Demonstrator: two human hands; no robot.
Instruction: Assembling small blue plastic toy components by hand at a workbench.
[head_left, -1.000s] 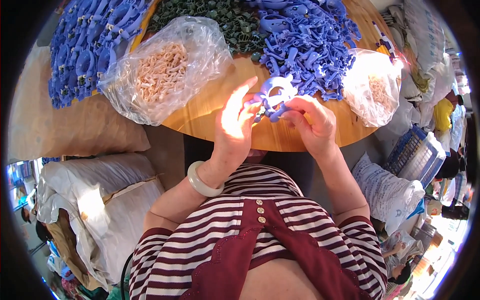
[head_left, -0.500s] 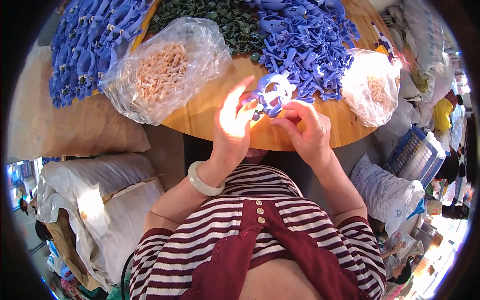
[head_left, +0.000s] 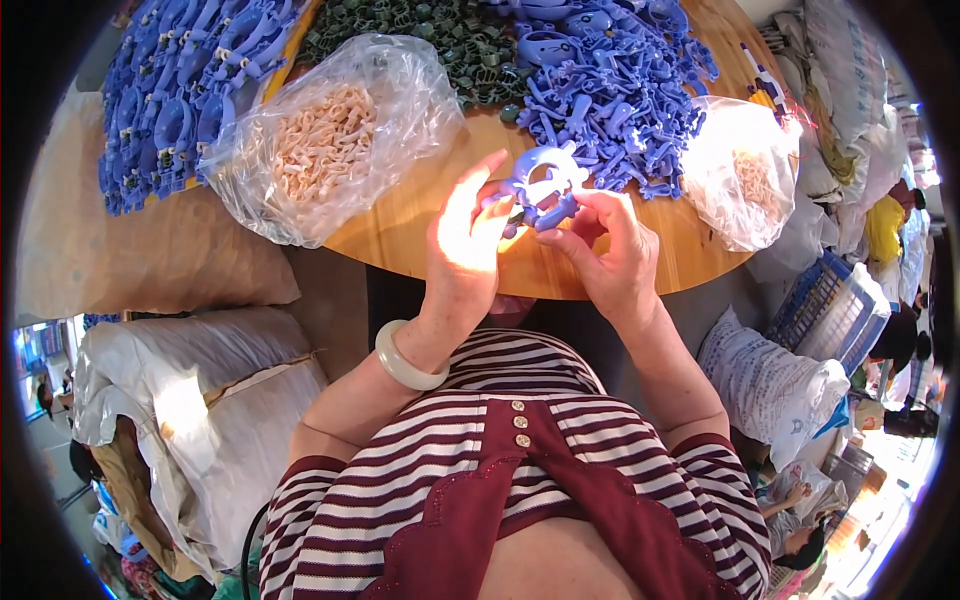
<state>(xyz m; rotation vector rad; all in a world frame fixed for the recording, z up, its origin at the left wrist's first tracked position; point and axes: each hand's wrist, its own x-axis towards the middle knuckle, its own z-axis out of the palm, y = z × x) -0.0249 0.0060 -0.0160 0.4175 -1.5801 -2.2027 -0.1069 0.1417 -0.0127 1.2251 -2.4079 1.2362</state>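
A blue plastic ring-shaped part (head_left: 541,168) with a white piece inside it is held up over the near edge of the round wooden table (head_left: 420,230). My left hand (head_left: 468,222), lit brightly by the sun, grips it from the left; a small dark green bit shows by those fingertips. On the other side my right hand (head_left: 612,248) is closed, thumb and fingers pinching the lower right of the blue part. Sun glare and the fingers hide some of the grip.
Behind my hands lie a heap of small blue parts (head_left: 610,100) and dark green parts (head_left: 430,40). Clear bags of cream-coloured pieces stand left (head_left: 325,140) and right (head_left: 745,180). Blue assembled pieces (head_left: 190,90) lie at far left, a blue crate (head_left: 830,310) at right.
My right thumb and fingers have shifted slightly up and closed on the lower right of the blue part. The left hand has hardly moved.
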